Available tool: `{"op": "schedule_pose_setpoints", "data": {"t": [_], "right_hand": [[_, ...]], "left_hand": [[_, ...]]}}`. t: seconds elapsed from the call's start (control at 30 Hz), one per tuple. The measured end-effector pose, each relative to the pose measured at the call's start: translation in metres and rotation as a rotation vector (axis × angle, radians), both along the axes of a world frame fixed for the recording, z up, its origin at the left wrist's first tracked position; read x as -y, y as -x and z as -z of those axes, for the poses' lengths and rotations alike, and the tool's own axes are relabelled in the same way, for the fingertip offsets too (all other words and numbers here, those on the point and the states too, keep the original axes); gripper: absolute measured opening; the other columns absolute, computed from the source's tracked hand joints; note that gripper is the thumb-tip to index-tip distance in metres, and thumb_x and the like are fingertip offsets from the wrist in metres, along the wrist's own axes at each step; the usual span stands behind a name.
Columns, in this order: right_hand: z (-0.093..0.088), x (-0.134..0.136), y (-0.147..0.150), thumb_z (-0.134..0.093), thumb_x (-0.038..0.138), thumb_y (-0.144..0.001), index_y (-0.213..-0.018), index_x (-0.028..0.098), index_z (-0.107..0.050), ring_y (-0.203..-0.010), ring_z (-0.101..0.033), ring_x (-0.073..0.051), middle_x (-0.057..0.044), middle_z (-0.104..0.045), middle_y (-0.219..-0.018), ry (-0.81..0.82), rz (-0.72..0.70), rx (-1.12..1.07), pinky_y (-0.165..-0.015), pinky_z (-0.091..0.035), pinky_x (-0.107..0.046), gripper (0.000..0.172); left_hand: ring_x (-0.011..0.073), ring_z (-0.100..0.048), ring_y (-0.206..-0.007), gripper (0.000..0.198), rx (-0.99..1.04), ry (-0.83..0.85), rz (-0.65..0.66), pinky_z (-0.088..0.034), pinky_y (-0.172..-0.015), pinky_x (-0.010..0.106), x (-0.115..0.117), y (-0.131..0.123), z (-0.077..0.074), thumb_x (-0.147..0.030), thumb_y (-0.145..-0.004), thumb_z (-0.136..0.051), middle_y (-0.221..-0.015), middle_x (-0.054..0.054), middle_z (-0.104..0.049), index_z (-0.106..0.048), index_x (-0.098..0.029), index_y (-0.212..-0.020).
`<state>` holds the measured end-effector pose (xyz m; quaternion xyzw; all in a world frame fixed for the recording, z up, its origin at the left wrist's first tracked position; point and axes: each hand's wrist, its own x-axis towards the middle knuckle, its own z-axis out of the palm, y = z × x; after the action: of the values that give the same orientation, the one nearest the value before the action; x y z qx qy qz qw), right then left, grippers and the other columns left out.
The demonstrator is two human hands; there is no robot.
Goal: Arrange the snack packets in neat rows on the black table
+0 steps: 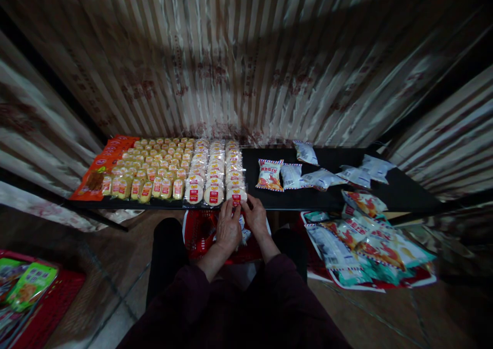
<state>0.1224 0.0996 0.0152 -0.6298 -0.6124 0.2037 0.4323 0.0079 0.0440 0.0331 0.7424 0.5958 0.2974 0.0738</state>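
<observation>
At the front of the rightmost column of round white rice crackers in clear wrappers lies a wrapped rice cracker (pixel 236 195) with a red label. My left hand (pixel 228 230) holds its near edge with bent fingers. My right hand (pixel 255 217) grips the same cracker at its right corner, fingers closed. Two more columns of wrapped rice crackers (pixel 213 195) stand directly to the left, overlapping front to back. Beyond them sit rows of small yellow wrapped cakes (pixel 146 190).
The black shelf (pixel 265 199) also bears an orange packet (pixel 92 177) at left and several scattered snack bags (pixel 269 174) at right. A red basket (pixel 188 236) is below my hands. A full basket of snack bags (pixel 370 238) stands right; another red basket (pixel 57 303) is lower left.
</observation>
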Motion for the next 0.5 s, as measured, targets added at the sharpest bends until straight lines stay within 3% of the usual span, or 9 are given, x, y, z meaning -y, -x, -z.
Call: {"op": "schedule_pose_setpoints", "data": {"t": [0.27, 0.5], "right_hand": [[0.0021, -0.0019, -0.0005, -0.048, 0.043, -0.086, -0.11, 0.015, -0.066, -0.094, -0.056, -0.025, -0.014, -0.062, -0.099, -0.029, 0.04, 0.111, -0.087, -0.046, -0.039, 0.041], [0.0038, -0.0025, 0.0035, -0.047, 0.036, -0.086, -0.12, 0.013, -0.057, -0.108, -0.053, -0.027, -0.017, -0.061, -0.116, -0.102, 0.048, 0.17, -0.093, -0.041, -0.044, 0.042]], "left_hand": [[0.0322, -0.023, -0.14, 0.052, -0.065, 0.018, 0.041, -0.035, -0.11, 0.051, -0.0015, -0.0016, 0.0047, -0.003, -0.077, -0.044, -0.146, 0.021, -0.034, -0.048, -0.007, -0.129], [0.0315, -0.019, -0.142, 0.059, -0.076, 0.043, 0.063, -0.034, -0.11, 0.052, -0.0022, -0.0026, 0.0053, -0.002, -0.075, -0.045, -0.148, 0.021, -0.032, -0.044, -0.008, -0.133]]}}
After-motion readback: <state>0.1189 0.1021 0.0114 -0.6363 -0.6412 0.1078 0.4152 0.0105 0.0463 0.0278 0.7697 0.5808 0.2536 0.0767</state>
